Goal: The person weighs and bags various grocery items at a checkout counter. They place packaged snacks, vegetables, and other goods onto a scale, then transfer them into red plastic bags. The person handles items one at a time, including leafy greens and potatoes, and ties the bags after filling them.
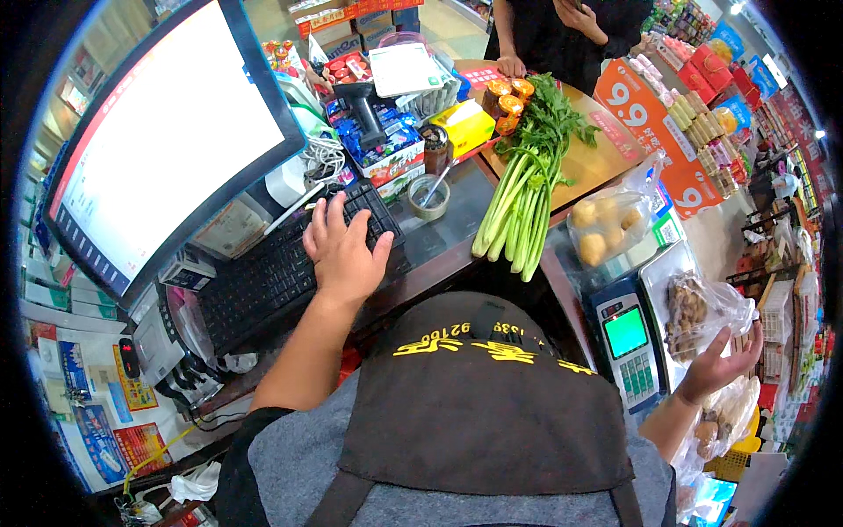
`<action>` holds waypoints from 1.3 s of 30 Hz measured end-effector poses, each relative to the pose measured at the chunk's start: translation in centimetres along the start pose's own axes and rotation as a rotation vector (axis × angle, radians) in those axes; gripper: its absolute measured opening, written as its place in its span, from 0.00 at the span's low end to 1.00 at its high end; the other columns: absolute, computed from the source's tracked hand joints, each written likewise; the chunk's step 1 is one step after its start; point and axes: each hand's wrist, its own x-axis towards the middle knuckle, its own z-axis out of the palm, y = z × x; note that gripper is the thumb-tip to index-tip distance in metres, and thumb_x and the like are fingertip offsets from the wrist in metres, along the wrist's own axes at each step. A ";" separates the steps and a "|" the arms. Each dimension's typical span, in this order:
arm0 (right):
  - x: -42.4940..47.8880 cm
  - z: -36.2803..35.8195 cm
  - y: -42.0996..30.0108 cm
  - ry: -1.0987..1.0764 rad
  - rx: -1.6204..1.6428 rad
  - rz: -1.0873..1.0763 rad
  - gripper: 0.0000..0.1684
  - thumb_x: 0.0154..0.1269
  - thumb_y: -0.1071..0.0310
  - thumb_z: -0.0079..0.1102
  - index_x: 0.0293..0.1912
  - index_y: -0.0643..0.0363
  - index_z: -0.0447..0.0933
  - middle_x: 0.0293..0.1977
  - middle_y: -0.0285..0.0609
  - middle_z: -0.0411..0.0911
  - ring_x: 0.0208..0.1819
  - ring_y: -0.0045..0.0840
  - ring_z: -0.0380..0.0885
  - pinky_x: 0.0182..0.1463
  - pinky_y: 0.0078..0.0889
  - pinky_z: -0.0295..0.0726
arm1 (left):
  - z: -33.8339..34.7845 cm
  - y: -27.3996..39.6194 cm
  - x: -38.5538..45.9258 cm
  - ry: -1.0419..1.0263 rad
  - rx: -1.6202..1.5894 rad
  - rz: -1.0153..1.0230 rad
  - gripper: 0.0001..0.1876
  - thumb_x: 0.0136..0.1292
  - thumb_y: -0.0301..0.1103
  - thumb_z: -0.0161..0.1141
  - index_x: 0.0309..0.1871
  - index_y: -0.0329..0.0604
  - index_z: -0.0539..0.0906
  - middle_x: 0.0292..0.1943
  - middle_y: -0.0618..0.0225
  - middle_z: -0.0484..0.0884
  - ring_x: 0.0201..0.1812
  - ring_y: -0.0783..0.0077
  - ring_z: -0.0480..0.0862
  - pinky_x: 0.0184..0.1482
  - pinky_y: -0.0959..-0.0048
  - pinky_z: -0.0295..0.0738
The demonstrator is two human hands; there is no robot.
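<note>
My left hand (pixel 346 253) rests with spread fingers over the number pad end of a black keyboard (pixel 263 290). Beyond the keyboard stands a large lit monitor (pixel 178 145). On the right, my right hand (pixel 718 362) is held with fingers apart beside a clear plastic bag of small brown produce (pixel 688 306). The bag lies on the metal pan of a weighing scale (pixel 629 342) with a green display. Whether my fingertips touch the bag is hard to tell. A bunch of celery (pixel 520 204) lies across the counter ahead, its cut ends towards me.
A bag of yellowish round produce (pixel 606 227) sits beyond the scale. Orange-lidded jars (pixel 508 105), a yellow box (pixel 462 125), a tape roll (pixel 429 196) and a barcode scanner (pixel 365 115) crowd the counter. Across it stands a person (pixel 560 33) in dark clothes.
</note>
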 end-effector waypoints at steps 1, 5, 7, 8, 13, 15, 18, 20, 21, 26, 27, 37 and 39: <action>-0.1 -0.1 0.1 -0.008 -0.021 0.010 0.29 0.66 0.69 0.57 0.63 0.68 0.63 0.60 0.54 0.65 0.60 0.41 0.69 0.67 0.45 0.66 | 0.3 -0.2 0.3 -0.020 0.027 -0.012 0.24 0.57 0.49 0.64 0.53 0.46 0.79 0.66 0.53 0.65 0.70 0.45 0.57 0.67 0.45 0.51; -1.1 -1.4 0.3 -0.022 -0.045 0.035 0.28 0.66 0.68 0.56 0.63 0.67 0.63 0.59 0.54 0.68 0.62 0.41 0.68 0.69 0.44 0.63 | 0.2 0.0 -0.1 -0.004 -0.052 0.002 0.24 0.56 0.48 0.65 0.52 0.46 0.78 0.68 0.53 0.62 0.71 0.45 0.56 0.68 0.45 0.49; -1.6 -1.9 0.2 -0.021 -0.030 0.014 0.28 0.66 0.68 0.56 0.63 0.66 0.63 0.60 0.54 0.68 0.62 0.42 0.68 0.69 0.44 0.63 | -0.5 0.5 -0.9 0.018 -0.129 0.093 0.25 0.55 0.48 0.66 0.53 0.47 0.79 0.69 0.55 0.61 0.72 0.47 0.54 0.69 0.46 0.48; -1.9 -2.4 0.8 -0.062 -0.107 0.030 0.28 0.66 0.68 0.55 0.63 0.66 0.64 0.61 0.54 0.67 0.63 0.42 0.67 0.69 0.45 0.62 | -0.7 0.7 -1.3 -0.040 -0.123 0.114 0.25 0.55 0.48 0.66 0.54 0.47 0.79 0.69 0.56 0.60 0.72 0.47 0.54 0.69 0.46 0.48; -3.4 -4.6 -0.3 -0.067 -0.281 0.038 0.27 0.67 0.70 0.55 0.63 0.68 0.64 0.60 0.55 0.67 0.63 0.43 0.67 0.70 0.45 0.61 | -0.9 1.2 -1.4 -0.189 -0.093 0.160 0.25 0.55 0.48 0.65 0.54 0.46 0.81 0.70 0.58 0.60 0.74 0.50 0.51 0.70 0.44 0.45; -3.7 -5.5 -1.0 -0.105 -0.319 0.015 0.27 0.67 0.69 0.55 0.63 0.68 0.64 0.60 0.55 0.68 0.63 0.44 0.66 0.70 0.46 0.59 | -1.7 1.8 -1.4 -0.109 -0.207 0.261 0.19 0.56 0.42 0.65 0.50 0.46 0.80 0.61 0.58 0.68 0.66 0.51 0.63 0.64 0.49 0.56; -6.2 -7.2 1.4 -0.137 -0.331 0.094 0.30 0.67 0.65 0.56 0.64 0.68 0.63 0.61 0.56 0.67 0.64 0.46 0.64 0.70 0.46 0.58 | -0.3 2.3 -1.7 -0.038 -0.578 0.512 0.10 0.57 0.33 0.62 0.41 0.45 0.77 0.41 0.58 0.76 0.43 0.52 0.77 0.44 0.58 0.71; -7.8 -8.0 3.9 -0.221 -0.362 0.209 0.37 0.65 0.60 0.60 0.67 0.67 0.59 0.64 0.56 0.63 0.67 0.46 0.60 0.71 0.48 0.55 | 0.0 3.5 -3.3 -0.217 -0.648 0.508 0.06 0.60 0.33 0.59 0.35 0.44 0.75 0.30 0.58 0.78 0.33 0.51 0.80 0.34 0.58 0.74; -8.8 -8.2 5.1 -0.250 -0.379 0.289 0.38 0.64 0.60 0.60 0.67 0.67 0.59 0.64 0.57 0.62 0.67 0.47 0.60 0.71 0.47 0.55 | 0.2 4.4 -4.1 -0.276 -0.664 0.523 0.06 0.60 0.34 0.59 0.33 0.45 0.75 0.27 0.58 0.78 0.31 0.51 0.80 0.32 0.57 0.74; -10.8 -8.0 10.0 -0.304 -0.216 0.605 0.45 0.63 0.58 0.62 0.71 0.67 0.52 0.67 0.60 0.57 0.69 0.47 0.56 0.72 0.46 0.53 | 0.0 8.3 -5.2 -0.365 -0.599 0.738 0.12 0.60 0.40 0.60 0.23 0.47 0.75 0.21 0.63 0.79 0.27 0.55 0.81 0.29 0.58 0.75; -10.6 -8.0 10.4 -0.286 -0.199 0.630 0.46 0.63 0.57 0.62 0.71 0.67 0.51 0.67 0.60 0.56 0.70 0.46 0.56 0.72 0.46 0.53 | 0.3 9.6 -5.1 -0.354 -0.601 0.829 0.13 0.59 0.40 0.60 0.21 0.47 0.75 0.21 0.64 0.79 0.27 0.57 0.82 0.29 0.59 0.76; -3.1 -1.0 12.6 -0.156 -0.076 0.303 0.55 0.52 0.57 0.71 0.69 0.66 0.49 0.65 0.58 0.56 0.68 0.48 0.55 0.73 0.46 0.51 | -2.3 26.9 0.2 -0.031 -0.722 1.008 0.11 0.53 0.26 0.63 0.41 0.42 0.81 0.40 0.59 0.81 0.43 0.53 0.79 0.49 0.60 0.73; -3.2 -1.0 13.9 -0.117 0.002 0.354 0.52 0.50 0.55 0.72 0.67 0.67 0.54 0.62 0.62 0.60 0.63 0.53 0.59 0.69 0.51 0.56 | -2.3 31.8 1.3 -0.024 -0.757 1.111 0.13 0.53 0.26 0.64 0.44 0.42 0.81 0.43 0.58 0.80 0.46 0.53 0.79 0.50 0.59 0.72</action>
